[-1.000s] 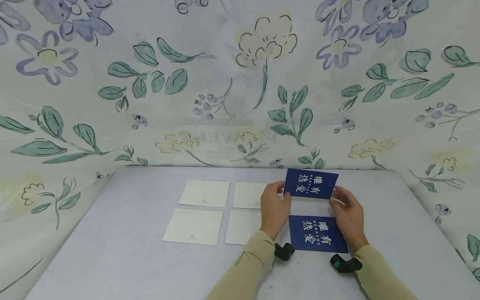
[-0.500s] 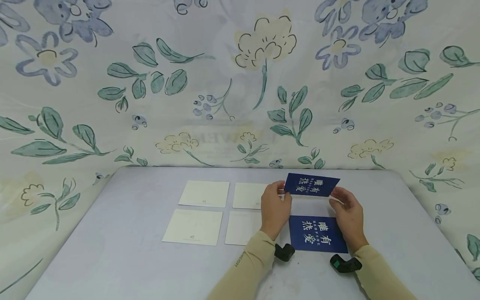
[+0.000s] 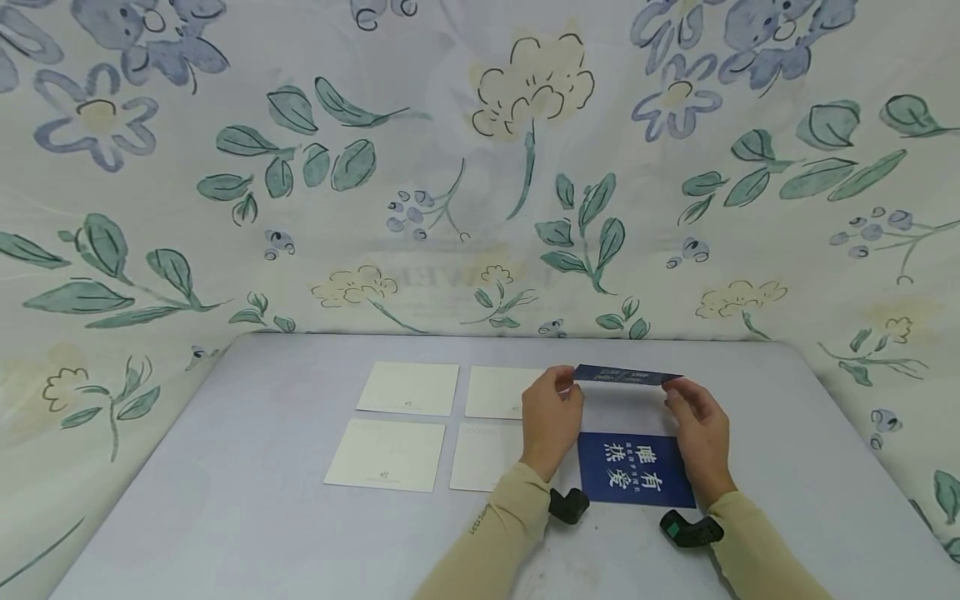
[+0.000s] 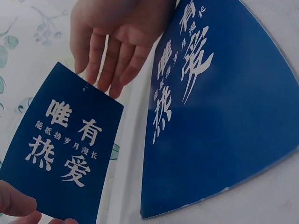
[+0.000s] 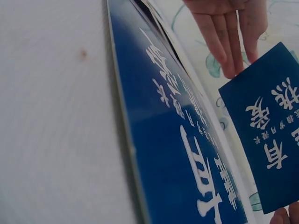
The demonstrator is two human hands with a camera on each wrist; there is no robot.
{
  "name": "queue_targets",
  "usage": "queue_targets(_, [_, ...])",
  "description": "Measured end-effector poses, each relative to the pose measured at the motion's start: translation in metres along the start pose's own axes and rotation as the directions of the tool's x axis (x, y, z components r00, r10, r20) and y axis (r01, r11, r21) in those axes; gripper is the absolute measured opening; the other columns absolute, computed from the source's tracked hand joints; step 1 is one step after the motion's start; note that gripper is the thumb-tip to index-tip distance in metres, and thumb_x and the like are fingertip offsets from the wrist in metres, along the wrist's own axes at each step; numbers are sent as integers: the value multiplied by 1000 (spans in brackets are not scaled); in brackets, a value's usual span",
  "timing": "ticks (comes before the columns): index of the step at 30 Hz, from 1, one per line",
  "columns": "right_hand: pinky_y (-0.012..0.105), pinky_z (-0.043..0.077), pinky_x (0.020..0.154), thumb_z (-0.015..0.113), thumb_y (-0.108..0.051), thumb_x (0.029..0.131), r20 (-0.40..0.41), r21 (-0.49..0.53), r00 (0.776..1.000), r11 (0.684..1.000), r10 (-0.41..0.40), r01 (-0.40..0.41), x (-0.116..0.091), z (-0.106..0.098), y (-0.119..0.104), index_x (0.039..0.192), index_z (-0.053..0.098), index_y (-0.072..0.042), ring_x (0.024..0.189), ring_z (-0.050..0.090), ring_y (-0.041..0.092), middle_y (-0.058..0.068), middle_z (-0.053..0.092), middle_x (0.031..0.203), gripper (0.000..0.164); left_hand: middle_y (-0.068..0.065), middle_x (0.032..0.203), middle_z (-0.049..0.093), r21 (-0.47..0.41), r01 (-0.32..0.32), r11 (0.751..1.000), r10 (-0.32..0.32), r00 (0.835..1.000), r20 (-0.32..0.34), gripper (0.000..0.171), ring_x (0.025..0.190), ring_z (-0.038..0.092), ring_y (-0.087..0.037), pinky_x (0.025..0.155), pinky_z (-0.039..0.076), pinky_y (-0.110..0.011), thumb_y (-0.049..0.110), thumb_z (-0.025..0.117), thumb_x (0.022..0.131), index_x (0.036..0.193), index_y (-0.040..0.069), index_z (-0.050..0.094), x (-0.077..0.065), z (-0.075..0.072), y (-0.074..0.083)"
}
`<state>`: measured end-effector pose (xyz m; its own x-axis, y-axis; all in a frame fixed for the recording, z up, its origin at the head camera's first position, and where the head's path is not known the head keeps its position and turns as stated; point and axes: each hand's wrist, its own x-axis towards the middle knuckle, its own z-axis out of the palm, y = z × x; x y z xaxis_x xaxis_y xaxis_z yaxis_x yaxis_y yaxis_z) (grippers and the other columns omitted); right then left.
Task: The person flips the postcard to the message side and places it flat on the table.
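Note:
Between my left hand point(image 3: 551, 421) and right hand point(image 3: 702, 437), a blue card point(image 3: 626, 376) is held up over the far right part of the table. White Chinese characters are printed on it, and in the head view it shows nearly edge-on. My left thumb and fingers pinch its left end, seen at the lower corner of the left wrist view. At the other end, the right fingers point(image 5: 287, 215) pinch it. Below, closer to me, a second blue card point(image 3: 636, 469) with the same print lies on the table, its right edge partly behind my right hand.
Several cream-white cards lie left of my hands in two rows, among them a front-left card point(image 3: 385, 455) and a back-left card point(image 3: 408, 389). My left hand covers part of the right pair. A flowered cloth point(image 3: 480, 167) hangs behind the white table point(image 3: 225, 500).
The held blue card has tipped from facing me to nearly flat, its upper edge going down. My right hand has shifted slightly; the cards on the table have stayed put.

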<state>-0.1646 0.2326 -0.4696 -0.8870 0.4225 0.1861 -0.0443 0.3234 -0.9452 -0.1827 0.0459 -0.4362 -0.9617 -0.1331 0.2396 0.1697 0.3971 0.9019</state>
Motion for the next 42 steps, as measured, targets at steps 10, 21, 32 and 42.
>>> queue_targets(10, [21,45,90,39,-43,97,-20,54,1000,998,-16,17,2,0,4,121,56,-5,114,54,13,9,59,120,49,-1,98,69,14,3,1000,-3,1000,1,23,88,64,-10,75,51,-23,19,54,90,107,11,67,0,1,-2])
queue_targets(21, [24,44,93,40,-46,96,-14,79,1000,997,11,-10,3,0,4,121,55,-4,116,53,16,8,57,123,52,6,92,67,-14,58,998,-58,998,14,34,84,60,-6,75,49,-26,42,50,93,105,15,68,0,2,-2])
queue_targets(32, [24,44,93,47,-45,93,2,59,1000,998,3,-3,2,-2,3,125,53,-9,111,55,14,7,57,121,49,3,99,68,-5,51,999,-51,999,20,26,87,63,-6,76,51,-24,32,55,92,105,14,68,0,3,-2])
queue_targets(42, [20,44,91,46,-41,95,-1,71,1000,997,-8,8,2,-2,3,127,52,-11,111,54,13,7,55,124,45,-1,90,71,-4,51,999,-51,998,48,27,80,65,-7,69,53,-24,27,58,88,104,9,71,-1,3,1])
